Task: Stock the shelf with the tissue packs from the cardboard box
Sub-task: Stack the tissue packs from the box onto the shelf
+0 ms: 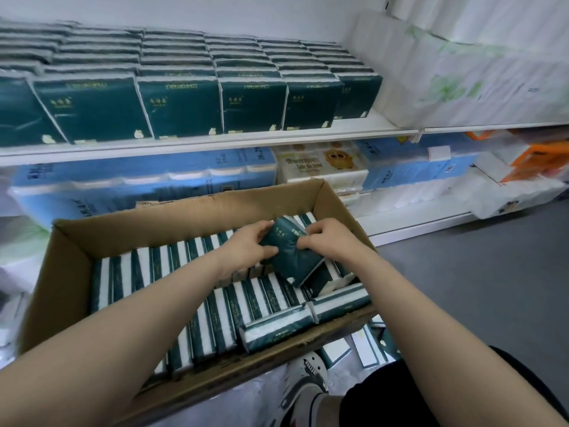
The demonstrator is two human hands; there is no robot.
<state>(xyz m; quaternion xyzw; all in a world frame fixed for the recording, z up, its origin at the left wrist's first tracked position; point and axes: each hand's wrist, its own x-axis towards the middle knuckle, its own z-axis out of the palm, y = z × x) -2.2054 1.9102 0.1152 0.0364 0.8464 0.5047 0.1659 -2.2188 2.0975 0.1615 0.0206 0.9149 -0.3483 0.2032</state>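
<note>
1. Reaching forward from the lower edge of the view, both forearms enter the cardboard box, which stands on the floor just beyond a shoe.
2. Boxed packs: dark green tissue packs stand on edge in close rows. Two more lie flat along the near right wall.
3. Held pack: one pack is held clear above the rows at the far right of the box. It is tilted, with its long axis running from far-left to near-right.
4. Left hand: fingers and thumb curl round the held pack's left edge. Right hand: fingers pinch its upper right edge. Neither hand holds anything else.
5. Shelf: it lies beyond and above the hands and carries stocked packs upright, faces outward, in rows. Bare board shows only at its right end. The lift therefore probably runs up, away and rightward, and the right hand is the nearer to that end.
</note>
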